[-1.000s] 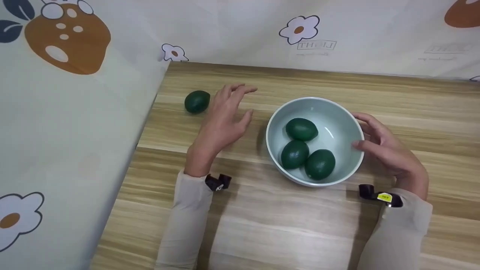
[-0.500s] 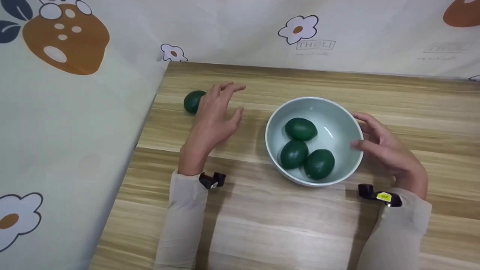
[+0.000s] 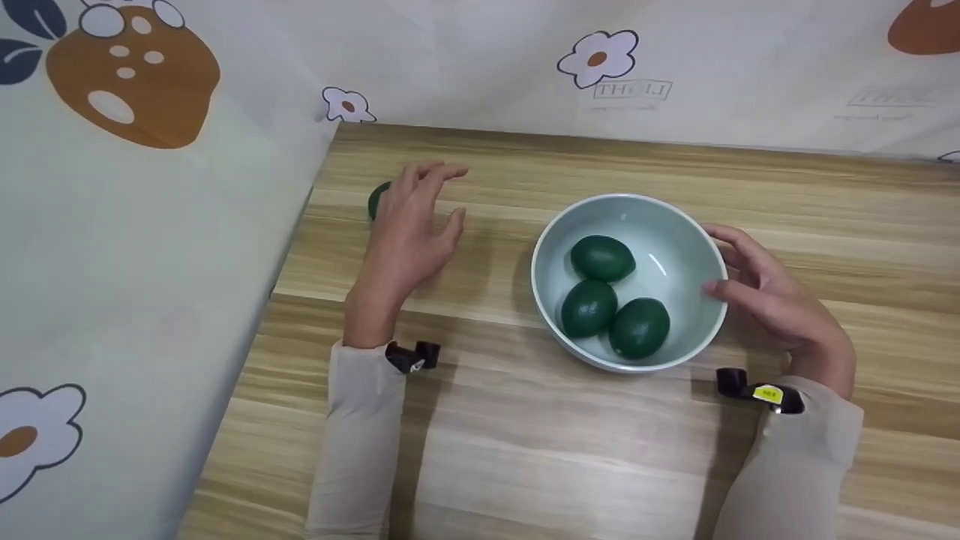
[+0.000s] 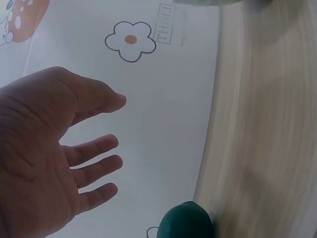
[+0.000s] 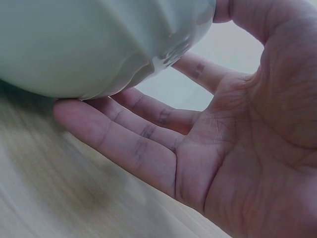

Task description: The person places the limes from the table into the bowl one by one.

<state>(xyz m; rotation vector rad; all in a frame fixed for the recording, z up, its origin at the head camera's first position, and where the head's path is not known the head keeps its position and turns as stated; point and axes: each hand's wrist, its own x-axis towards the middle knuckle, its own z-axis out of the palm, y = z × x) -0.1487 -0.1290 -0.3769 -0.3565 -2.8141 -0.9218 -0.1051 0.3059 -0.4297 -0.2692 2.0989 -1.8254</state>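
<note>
My right hand (image 3: 784, 307) holds the pale blue-green bowl (image 3: 686, 251) by its right side, thumb over the rim. Seen from the right wrist, the fingers (image 5: 133, 153) curve under the bowl's outer wall (image 5: 89, 44). Inside the bowl lie three dark green, avocado-like fruits (image 3: 602, 258) with pointed tips. Another such green fruit (image 3: 379, 199) rests on the table at the far left, mostly hidden behind my left hand (image 3: 405, 225). That hand is empty, fingers spread and loosely bent. In the left wrist view, the fruit (image 4: 185, 223) appears apart from it, at the bottom edge.
The wood-grain table (image 3: 570, 450) ends at the left along a slanted edge. Pale sheeting (image 3: 465, 67) with flower and strawberry prints rises behind the table and covers the left side. Wrist cameras (image 3: 761, 390) sit on both sleeves.
My left hand has moved leftward over the loose fruit, covering more of it in the head view. The right hand, the bowl and the fruits inside have stayed put.
</note>
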